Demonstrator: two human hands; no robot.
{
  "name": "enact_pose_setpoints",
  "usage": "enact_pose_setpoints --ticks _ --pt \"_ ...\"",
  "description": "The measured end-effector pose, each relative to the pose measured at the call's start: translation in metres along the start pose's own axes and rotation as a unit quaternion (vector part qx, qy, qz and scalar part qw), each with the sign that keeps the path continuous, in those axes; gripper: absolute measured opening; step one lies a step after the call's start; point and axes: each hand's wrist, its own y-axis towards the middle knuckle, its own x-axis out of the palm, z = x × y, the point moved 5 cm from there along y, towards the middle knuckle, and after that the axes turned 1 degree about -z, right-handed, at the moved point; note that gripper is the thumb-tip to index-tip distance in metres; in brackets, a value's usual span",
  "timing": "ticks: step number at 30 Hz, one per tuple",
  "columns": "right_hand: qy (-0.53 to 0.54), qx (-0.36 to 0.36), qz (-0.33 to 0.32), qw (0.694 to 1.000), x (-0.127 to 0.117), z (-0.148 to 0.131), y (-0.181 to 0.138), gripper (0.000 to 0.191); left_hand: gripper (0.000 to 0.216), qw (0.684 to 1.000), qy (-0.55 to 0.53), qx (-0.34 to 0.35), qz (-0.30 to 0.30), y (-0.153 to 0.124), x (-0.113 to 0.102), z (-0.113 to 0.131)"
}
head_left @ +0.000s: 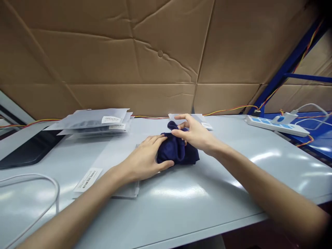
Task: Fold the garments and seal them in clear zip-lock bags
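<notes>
A bundle of dark navy fabric (176,152) lies crumpled on the grey metal table (178,211), near the middle of the view. My left hand (144,159) cups its left side, with the fingers curled over the cloth. My right hand (193,133) grips the top of the bundle from the right, where a twisted fold of cloth sticks up between thumb and fingers. Under my left hand and the bundle lies a flat clear plastic bag (116,166) with a white barcode label (88,179).
Behind my hands are a stack of frosted plastic bags with labels (90,122) and another bag (190,118). A dark tablet (28,150) and a white cable (33,193) are at the left. A white power strip (275,125) stands at the right, with cardboard sheets (129,52) behind the table.
</notes>
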Motion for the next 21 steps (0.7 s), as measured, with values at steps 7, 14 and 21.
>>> enact_pose_setpoints --ticks 7,14,21 --pt "-0.086 -0.12 -0.001 0.989 0.013 0.003 -0.007 0.035 0.062 0.994 0.049 -0.099 0.024 -0.01 -0.025 -0.024" --pt "-0.249 -0.164 -0.051 0.953 0.005 0.021 -0.008 0.027 0.055 0.985 0.081 -0.134 0.067 -0.006 -0.017 -0.026" --pt "-0.288 -0.212 -0.078 0.931 0.013 0.016 -0.016 0.025 0.056 0.995 0.004 -0.091 0.051 -0.004 -0.006 0.011"
